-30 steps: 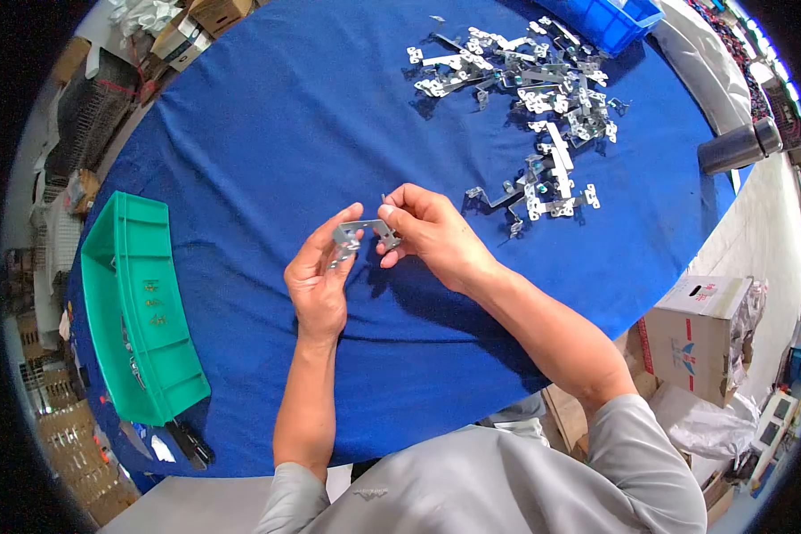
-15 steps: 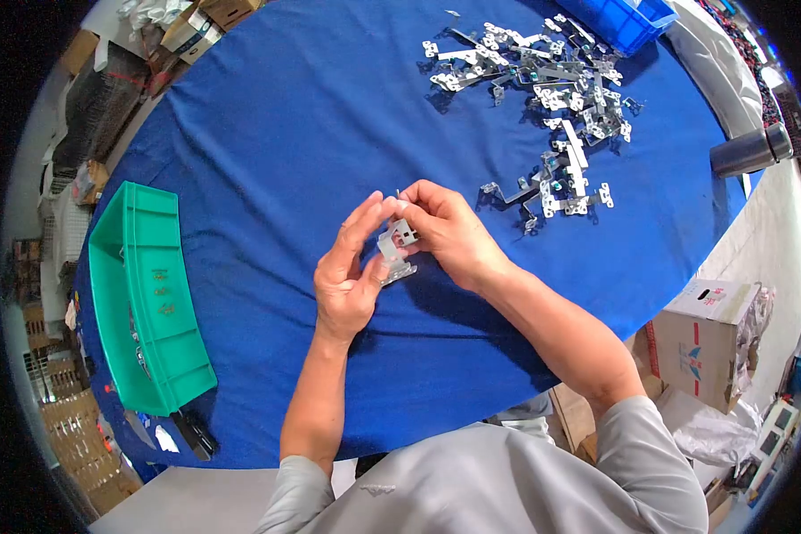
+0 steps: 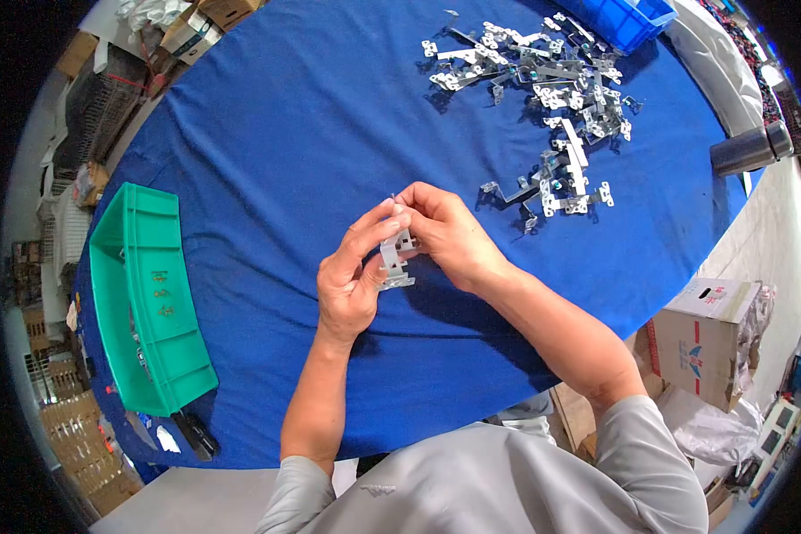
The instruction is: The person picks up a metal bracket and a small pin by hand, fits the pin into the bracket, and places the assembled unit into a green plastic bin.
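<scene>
Both hands meet over the middle of the blue cloth around one metal bracket (image 3: 395,269), a pale bent piece with cut-out holes. My left hand (image 3: 351,276) is closed on its left side, thumb against the lower part and fingers along the upper edge. From the right, my right hand (image 3: 452,236) pinches the upper end; the fingertips of both hands touch there and hide that part. A heap of similar metal brackets (image 3: 565,93) lies on the cloth farther up and to the right.
Blue cloth (image 3: 267,160) covers the table. On the left stands a green bin (image 3: 165,294) with a few metal parts inside. A blue bin (image 3: 627,27) is at the upper right, a metal flask (image 3: 750,151) at the right edge. Beside the table sits a cardboard box (image 3: 699,343).
The bracket has turned slightly between my hands and stands more upright. My left fingers have shifted over its top edge towards the right hand. The heap and bins are unchanged.
</scene>
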`<control>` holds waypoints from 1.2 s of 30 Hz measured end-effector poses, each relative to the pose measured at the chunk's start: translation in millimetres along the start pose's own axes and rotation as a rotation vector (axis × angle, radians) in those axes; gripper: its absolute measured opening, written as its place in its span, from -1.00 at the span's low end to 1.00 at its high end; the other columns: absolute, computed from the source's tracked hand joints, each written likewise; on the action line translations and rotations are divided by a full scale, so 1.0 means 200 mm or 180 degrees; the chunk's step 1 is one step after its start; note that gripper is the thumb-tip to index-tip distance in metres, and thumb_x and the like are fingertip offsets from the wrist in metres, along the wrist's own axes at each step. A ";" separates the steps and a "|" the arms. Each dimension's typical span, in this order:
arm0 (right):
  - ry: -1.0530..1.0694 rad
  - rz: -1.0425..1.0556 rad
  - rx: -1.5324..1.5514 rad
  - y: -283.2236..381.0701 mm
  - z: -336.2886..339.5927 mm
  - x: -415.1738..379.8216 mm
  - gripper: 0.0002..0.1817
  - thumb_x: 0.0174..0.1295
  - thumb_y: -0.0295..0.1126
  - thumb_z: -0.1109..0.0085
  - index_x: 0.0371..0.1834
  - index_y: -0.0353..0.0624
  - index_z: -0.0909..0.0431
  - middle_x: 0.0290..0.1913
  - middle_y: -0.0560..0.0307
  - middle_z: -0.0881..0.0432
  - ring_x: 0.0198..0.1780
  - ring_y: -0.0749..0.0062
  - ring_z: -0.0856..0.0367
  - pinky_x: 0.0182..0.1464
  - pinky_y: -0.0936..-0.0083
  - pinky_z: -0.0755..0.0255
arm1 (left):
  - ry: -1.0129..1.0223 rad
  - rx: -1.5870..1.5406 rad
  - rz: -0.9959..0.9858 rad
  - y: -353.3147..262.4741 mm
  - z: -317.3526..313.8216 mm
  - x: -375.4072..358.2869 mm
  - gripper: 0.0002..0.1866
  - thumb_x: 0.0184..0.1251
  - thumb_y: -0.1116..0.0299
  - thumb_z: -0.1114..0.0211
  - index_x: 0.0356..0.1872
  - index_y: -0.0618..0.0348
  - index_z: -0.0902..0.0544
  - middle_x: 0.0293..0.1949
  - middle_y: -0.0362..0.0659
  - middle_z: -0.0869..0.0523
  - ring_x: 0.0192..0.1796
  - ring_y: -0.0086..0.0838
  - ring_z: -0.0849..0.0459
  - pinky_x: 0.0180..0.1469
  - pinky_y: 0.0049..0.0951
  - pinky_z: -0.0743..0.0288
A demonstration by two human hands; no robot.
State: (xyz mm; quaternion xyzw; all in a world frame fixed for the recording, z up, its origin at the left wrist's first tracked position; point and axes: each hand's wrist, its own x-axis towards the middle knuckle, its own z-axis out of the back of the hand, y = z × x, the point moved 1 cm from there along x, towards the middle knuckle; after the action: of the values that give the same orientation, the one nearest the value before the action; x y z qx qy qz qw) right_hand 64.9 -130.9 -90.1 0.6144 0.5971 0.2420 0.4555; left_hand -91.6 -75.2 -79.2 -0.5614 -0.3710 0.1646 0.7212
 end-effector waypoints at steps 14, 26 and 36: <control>-0.0100 0.0420 -0.1046 0.05 0.00 -0.02 -0.78 0.56 -0.30 -0.17 -0.07 -0.26 -0.61 -0.36 0.25 -0.63 -0.36 0.63 -0.60 -0.38 0.58 -0.51 | -0.0983 -0.0976 0.0921 0.08 0.15 -0.02 -0.77 0.62 0.40 -0.18 0.13 0.29 -0.59 0.01 0.09 -0.79 -0.11 -0.31 -0.84 -0.11 -0.32 -0.81; 0.0033 0.0521 -0.1468 0.05 -0.01 -0.03 -0.77 0.52 -0.31 -0.21 -0.11 -0.29 -0.65 -0.44 0.27 -0.63 -0.41 0.69 -0.51 -0.36 0.54 -0.43 | -0.1102 -0.0950 0.1027 0.11 0.17 -0.02 -0.73 0.50 0.53 -0.26 0.14 0.33 -0.68 -0.15 -0.18 -0.76 -0.41 -0.74 -0.53 -0.46 -0.65 -0.40; 0.0107 0.0531 -0.1519 0.04 -0.01 -0.03 -0.77 0.49 -0.32 -0.22 -0.16 -0.30 -0.66 -0.49 0.24 -0.61 -0.45 0.65 -0.47 -0.41 0.48 -0.37 | -0.1185 -0.0635 0.0940 0.12 0.14 -0.02 -0.80 0.56 0.46 -0.32 0.07 0.31 -0.71 -0.25 -0.24 -0.74 -0.46 -0.76 -0.51 -0.49 -0.70 -0.36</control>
State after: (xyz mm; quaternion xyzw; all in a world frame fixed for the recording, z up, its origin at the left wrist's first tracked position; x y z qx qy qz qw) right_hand 66.2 -135.6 -81.0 0.5326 0.4777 0.4230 0.5561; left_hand -109.8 -51.2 -100.2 -0.6378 -0.4258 0.3312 0.5497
